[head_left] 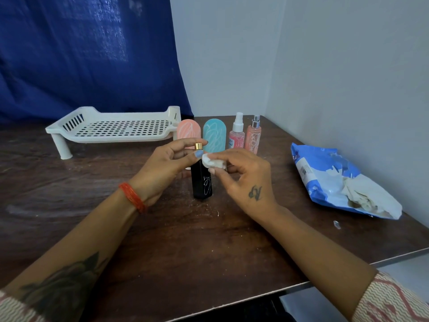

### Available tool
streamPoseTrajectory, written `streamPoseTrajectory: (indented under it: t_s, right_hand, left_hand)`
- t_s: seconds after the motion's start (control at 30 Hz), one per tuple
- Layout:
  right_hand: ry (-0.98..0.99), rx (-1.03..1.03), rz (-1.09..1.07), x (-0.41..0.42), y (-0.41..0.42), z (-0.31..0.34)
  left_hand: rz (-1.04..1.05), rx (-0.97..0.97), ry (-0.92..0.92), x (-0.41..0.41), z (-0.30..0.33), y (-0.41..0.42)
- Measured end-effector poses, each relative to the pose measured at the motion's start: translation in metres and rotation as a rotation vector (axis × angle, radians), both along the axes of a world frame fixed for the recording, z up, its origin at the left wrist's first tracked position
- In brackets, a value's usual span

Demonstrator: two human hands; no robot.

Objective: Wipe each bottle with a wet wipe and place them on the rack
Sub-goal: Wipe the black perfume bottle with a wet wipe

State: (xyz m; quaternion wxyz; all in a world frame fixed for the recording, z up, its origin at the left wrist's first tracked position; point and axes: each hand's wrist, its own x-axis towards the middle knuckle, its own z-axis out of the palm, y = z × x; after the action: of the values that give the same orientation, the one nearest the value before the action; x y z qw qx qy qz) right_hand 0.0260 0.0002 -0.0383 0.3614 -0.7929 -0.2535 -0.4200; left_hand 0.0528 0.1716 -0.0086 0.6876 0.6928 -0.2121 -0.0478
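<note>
Left grip [162,168]: I see it pinching the black bottle [202,182] upright.
Right grip [241,175]: pinching wet wipe [213,162] against the bottle.

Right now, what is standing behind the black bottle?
Behind the black bottle stand a pink bottle and a teal bottle. The left hand and right hand cover their lower parts.

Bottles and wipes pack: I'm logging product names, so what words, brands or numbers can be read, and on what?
None can be read.
black bottle: white scribbled mark, not legible.
pink arched bottle, teal arched bottle: white line drawings only.
two pink spray bottles: label print too small and blurred.
wipes pack: barcode and print, blurred.
right hand: tattoo, not legible.
</note>
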Motion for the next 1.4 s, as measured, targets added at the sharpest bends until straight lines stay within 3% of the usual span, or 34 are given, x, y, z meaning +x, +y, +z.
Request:
streamPoseTrajectory:
  t_s: [0.63,0.83,1.07,1.27,1.4]
  right_hand:
    - [-0.021,0.006,0.055,0.0001,0.0014,-0.0023]
    - [0.008,-0.008,-0.033,0.0014,-0.0013,-0.0024]
    - [-0.014,-0.021,0.076,-0.0028,0.0020,-0.0013]
    - [0.011,0.004,-0.020,-0.0001,0.0002,-0.0040]
    - [-0.004,-0.016,0.073,-0.0021,0.0024,-0.0018]
  left_hand:
    - [0.015,0.019,-0.009,0.0021,-0.0016,-0.0002]
    - [0.018,0.025,-0.020,0.0019,-0.0010,0.0008]
    - [0.022,0.037,-0.019,0.0028,-0.0022,0.0011]
    - [0.031,0.017,-0.012,0.0029,-0.0013,0.0016]
    - [0.035,0.020,-0.016,0.0021,-0.0015,0.0016]
